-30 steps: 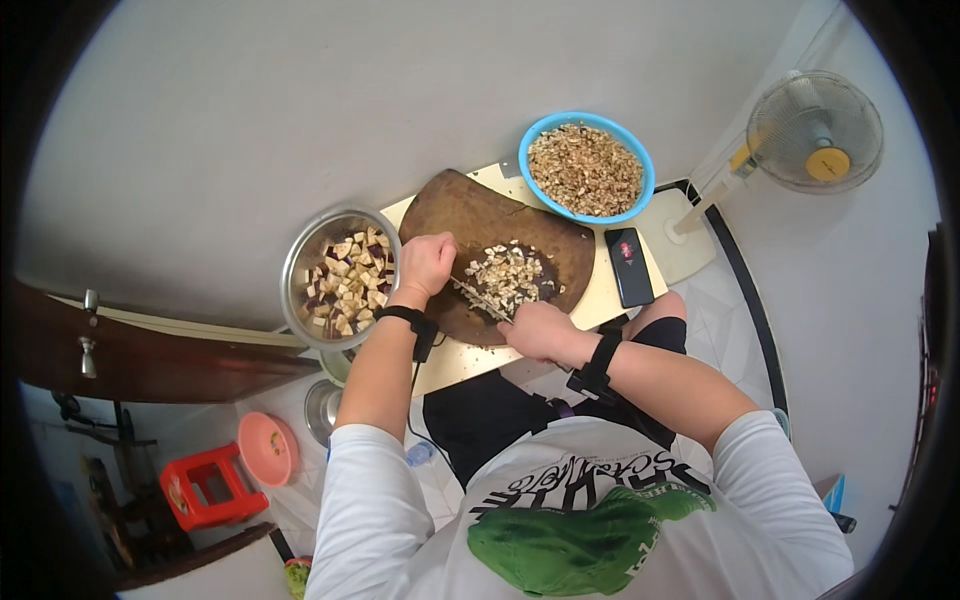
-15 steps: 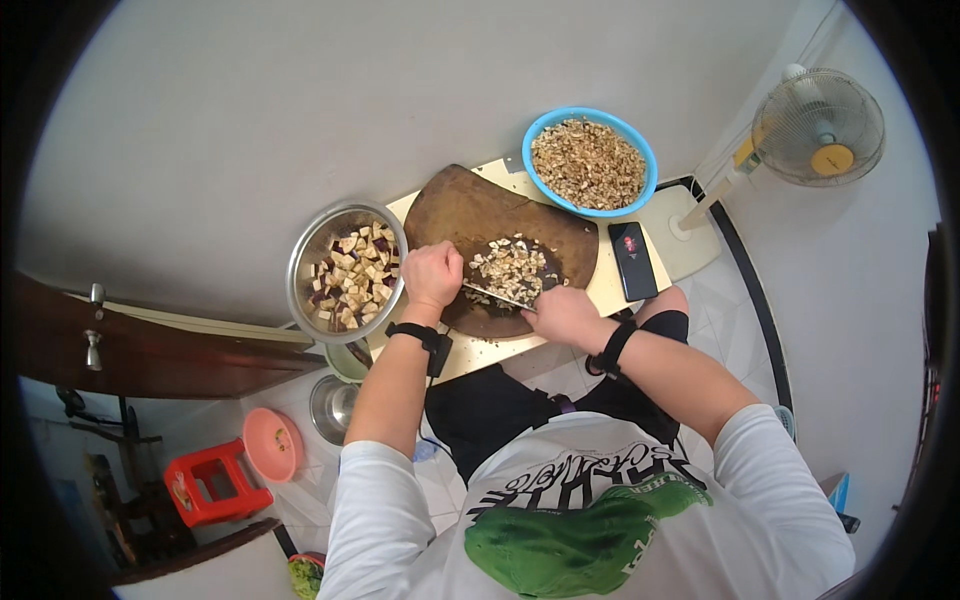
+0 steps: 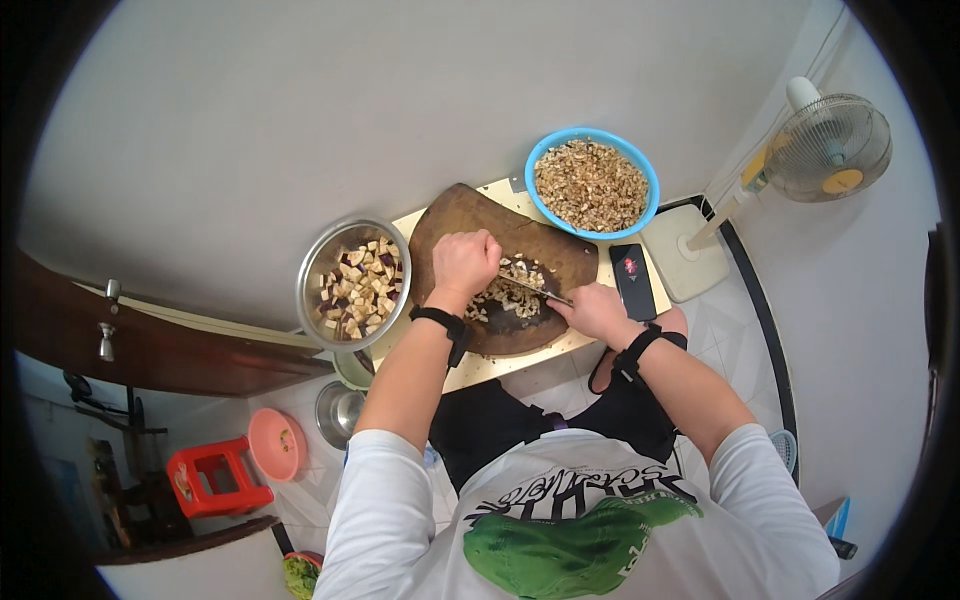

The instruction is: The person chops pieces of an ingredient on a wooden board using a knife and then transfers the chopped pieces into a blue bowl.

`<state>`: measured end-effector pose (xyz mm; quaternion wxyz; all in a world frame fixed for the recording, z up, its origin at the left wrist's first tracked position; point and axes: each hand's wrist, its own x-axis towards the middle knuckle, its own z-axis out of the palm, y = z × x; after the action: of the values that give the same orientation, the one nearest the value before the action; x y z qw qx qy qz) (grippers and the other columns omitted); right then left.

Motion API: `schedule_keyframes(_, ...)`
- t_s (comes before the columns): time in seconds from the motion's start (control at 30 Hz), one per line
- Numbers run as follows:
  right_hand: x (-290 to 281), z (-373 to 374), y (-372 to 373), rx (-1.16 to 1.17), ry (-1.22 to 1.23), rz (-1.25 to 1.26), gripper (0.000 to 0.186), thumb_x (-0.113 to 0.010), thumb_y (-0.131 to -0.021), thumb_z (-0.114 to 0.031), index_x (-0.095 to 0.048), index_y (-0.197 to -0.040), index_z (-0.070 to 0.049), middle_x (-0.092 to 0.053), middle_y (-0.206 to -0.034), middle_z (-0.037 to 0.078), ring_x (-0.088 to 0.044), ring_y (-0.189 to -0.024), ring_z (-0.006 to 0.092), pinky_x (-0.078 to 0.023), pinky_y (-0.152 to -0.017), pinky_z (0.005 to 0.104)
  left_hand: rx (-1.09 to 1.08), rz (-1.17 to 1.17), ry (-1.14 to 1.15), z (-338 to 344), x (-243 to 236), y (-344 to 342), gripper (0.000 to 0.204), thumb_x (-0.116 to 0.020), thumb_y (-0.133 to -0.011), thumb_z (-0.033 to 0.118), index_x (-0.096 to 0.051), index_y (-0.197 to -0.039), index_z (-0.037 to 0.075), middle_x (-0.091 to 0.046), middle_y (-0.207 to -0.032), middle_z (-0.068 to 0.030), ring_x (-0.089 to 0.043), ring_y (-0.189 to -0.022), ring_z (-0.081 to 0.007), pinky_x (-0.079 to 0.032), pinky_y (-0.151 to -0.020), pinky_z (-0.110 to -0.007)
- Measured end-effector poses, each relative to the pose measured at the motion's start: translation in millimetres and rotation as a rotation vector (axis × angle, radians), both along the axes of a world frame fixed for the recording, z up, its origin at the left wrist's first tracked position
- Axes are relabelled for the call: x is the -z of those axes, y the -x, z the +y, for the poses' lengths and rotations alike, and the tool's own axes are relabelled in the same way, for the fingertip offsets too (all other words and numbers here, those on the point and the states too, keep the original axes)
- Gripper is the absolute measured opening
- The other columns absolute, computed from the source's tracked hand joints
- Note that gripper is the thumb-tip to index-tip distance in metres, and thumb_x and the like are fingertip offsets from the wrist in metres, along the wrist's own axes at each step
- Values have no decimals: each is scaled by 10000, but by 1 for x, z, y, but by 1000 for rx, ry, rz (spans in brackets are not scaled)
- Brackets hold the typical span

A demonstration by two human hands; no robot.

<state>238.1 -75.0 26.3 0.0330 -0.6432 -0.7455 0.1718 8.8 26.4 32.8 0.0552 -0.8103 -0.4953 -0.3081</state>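
Note:
My left hand (image 3: 467,262) is closed at the far end of a knife (image 3: 527,285), and my right hand (image 3: 592,310) grips its other end, near the handle. The blade lies slanting across chopped pale pieces (image 3: 505,303) on a worn brown cutting board (image 3: 455,215), which rests on a cream table (image 3: 500,189). Left of the board stands a steel bowl (image 3: 305,285) of cubed purple-skinned eggplant. Behind it to the right is a blue basin (image 3: 590,185) heaped with finely chopped bits. A black phone (image 3: 632,285) lies by the board.
A standing fan (image 3: 830,145) is at the right by the wall. A red plastic stool (image 3: 220,475), a pink basin (image 3: 276,442) and a steel pot (image 3: 338,414) are on the floor at lower left, below a dark wooden door edge (image 3: 170,355).
Both hands and the knife have moved to the right across the board, with the left hand now higher over the chopped pieces. The view has shifted slightly.

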Motion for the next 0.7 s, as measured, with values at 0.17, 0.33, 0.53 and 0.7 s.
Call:
schedule_keyframes(0.17,12,-3,6,113,61,93,527,-565,-958,-502,-756,-776,-45,-700,-754,221,-695,-758,409,-568,-718,493,112,51,65,28,4,-12,239,-548,-885,240,-623,-712,92,-663,-709,-117,-646,-710,-338,-506,-684,-488)
schedule_keyframes(0.33,3,-3,13,204,128,153,523,-575,-959,-472,-750,-776,-14,-700,-777,248,-698,-787,428,-568,-755,502,179,67,145,46,3,-22,238,-538,-893,244,-620,-737,84,-676,-749,-126,-650,-751,-351,-506,-713,-493)
schedule_keyframes(0.53,-13,22,14,194,211,147,509,-601,-950,-458,-749,-841,17,-716,-864,260,-705,-849,430,-566,-783,497,123,5,254,66,30,-18,268,-510,-901,287,-647,-749,114,-682,-748,-134,-661,-770,-362,-504,-707,-504)
schedule_keyframes(0.7,-48,41,16,168,341,141,531,-594,-954,-465,-745,-866,37,-724,-867,249,-714,-855,412,-565,-796,474,77,-58,353,81,31,-15,317,-454,-919,320,-659,-773,127,-675,-760,-160,-653,-767,-400,-492,-684,-529)
